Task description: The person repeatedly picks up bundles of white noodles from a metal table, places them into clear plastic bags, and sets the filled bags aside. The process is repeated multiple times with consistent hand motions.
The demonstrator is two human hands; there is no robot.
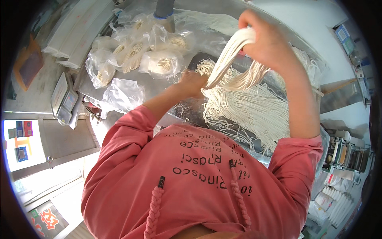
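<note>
My right hand [265,41] is raised and closed around a thick hank of fresh noodles [231,55]. The hank loops over the hand, and its loose tail hangs above the pile. Down at its lower end, my left hand [192,83] grips the same strands; its fingers are partly hidden by the noodles. Beneath both hands lies a broad pile of long pale noodles [247,107] on a dark tray [191,109]. Several loose strands trail over the tray's near side.
Bagged noodle portions [131,56] sit at the back left of the metal table [92,86]. A crumpled clear plastic bag [124,94] lies nearer. A weighing scale [65,98] stands at the left, and a grey post [164,13] rises behind. More plastic bags [312,67] are at the right.
</note>
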